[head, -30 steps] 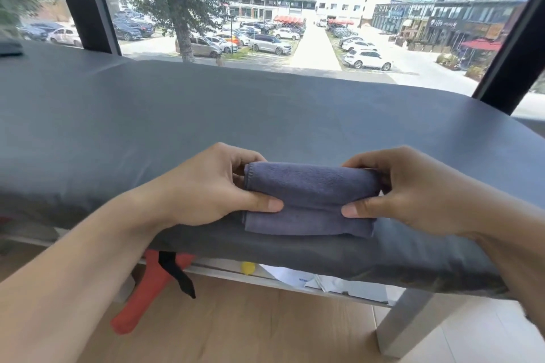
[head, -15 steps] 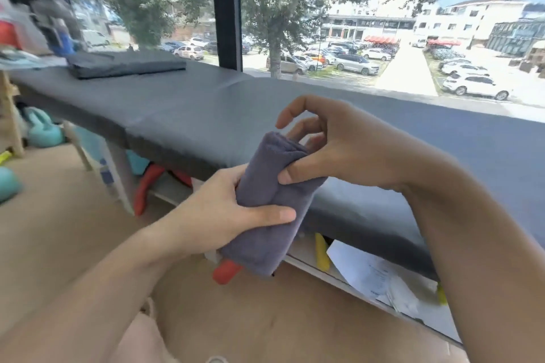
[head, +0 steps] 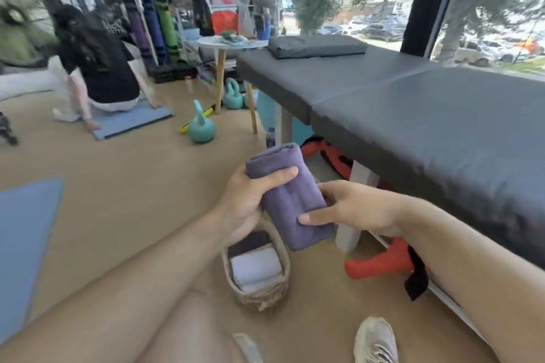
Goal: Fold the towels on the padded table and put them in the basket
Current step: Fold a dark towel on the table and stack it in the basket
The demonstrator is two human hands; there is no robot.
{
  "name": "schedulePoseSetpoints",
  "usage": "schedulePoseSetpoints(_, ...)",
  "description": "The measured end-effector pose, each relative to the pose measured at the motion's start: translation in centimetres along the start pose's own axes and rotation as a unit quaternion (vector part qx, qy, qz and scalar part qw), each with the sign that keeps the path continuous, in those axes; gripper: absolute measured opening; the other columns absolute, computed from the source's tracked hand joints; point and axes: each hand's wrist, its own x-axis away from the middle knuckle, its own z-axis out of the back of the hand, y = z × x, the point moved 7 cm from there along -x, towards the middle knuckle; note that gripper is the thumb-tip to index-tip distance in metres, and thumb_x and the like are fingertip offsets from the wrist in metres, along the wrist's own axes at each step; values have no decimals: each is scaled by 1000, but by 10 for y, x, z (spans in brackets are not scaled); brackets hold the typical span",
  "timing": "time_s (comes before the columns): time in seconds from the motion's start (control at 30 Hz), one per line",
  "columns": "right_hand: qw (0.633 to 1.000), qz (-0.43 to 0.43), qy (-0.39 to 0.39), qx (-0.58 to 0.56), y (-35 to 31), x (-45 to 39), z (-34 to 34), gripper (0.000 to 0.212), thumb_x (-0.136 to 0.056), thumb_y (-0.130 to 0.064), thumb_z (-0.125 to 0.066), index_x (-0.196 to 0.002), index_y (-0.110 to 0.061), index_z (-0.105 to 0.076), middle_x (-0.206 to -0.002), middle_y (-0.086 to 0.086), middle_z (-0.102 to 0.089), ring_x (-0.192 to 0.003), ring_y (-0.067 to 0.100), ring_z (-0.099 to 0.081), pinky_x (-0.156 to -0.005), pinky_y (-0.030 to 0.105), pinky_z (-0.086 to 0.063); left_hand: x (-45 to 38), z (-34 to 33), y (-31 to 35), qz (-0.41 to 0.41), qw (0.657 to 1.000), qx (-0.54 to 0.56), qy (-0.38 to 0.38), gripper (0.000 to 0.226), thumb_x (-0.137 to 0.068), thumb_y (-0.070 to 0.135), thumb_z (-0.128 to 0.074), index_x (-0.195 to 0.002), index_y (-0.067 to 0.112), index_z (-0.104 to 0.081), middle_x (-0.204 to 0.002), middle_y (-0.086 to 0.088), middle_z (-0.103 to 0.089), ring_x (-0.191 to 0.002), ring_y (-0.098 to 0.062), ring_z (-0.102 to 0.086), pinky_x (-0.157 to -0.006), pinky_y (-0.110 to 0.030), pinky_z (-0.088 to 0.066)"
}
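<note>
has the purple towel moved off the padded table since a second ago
Yes. The purple towel has left the padded table and is now held off its near edge, above the basket on the floor.

Left hand [head: 240,203] and right hand [head: 358,209], forearms extended forward, each with thumb on top (fingers curled beneath), grip the folded towel [head: 290,197] between them.

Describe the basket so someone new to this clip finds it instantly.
Start at the padded table on the right, then look down to the wooden floor by its near leg. The basket sits there, under the towel held in both hands. It is small, woven and oval, with folded white and dark towels inside.
</note>
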Motion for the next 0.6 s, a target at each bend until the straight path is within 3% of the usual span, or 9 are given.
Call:
schedulePoseSetpoints(0.1, 998, -15, -13, 56, 22, -42, -13, 47, -76, -59, -77, -103, -21, -71, -102, 2, -75, -97, 24, -69, -93, 44, -53, -30, 37, -17, 43, 997, -57, -37, 49, -71, 13, -86, -116, 8, -67, -102, -8, -74, -93, -15, -72, -75, -24, -59)
schedulePoseSetpoints(0.17, 994, -31, -7, 103, 40, -67, -19, 40, -75, -53, -81, -96, -21, -70, -95, 3, -75, -84, 22, -68, -81, 39, -55, -49, 64, -37, 83, 983, -146, -67, 33, -79, 10, -79, -110, 8, -68, -95, -6, -75, -86, -15, -71, -70, -21, -58)
schedulePoseSetpoints(0.27, 988, -56, -20, 142, 61, -107, -25, 29, -73, -46, -85, -93, -28, -72, -90, -4, -75, -85, 18, -70, -80, 36, -56, -77, 105, -74, 126, 946, -279, -107, 21, -83, 12, -79, -101, 9, -69, -96, -11, -74, -85, -16, -68, -75, -27, -54)
schedulePoseSetpoints(0.47, 984, -60, -17, 165, 87, -198, -32, 29, -84, -33, -77, -112, -25, -73, -99, -3, -75, -93, 19, -69, -84, 34, -56, -142, 160, -123, 159, 912, -362, -105, 21, -88, 12, -78, -99, 11, -60, -96, -9, -72, -87, -18, -65, -89, -39, -54)
schedulePoseSetpoints(0.6, 978, -54, -43, 197, 112, -254, -47, 38, -89, -13, -64, -125, -25, -68, -105, 0, -73, -97, 21, -68, -87, 36, -56, -177, 181, -160, 186, 866, -445, -135, 32, -92, 14, -72, -116, 12, -52, -104, -1, -72, -88, -16, -64, -85, -31, -50)
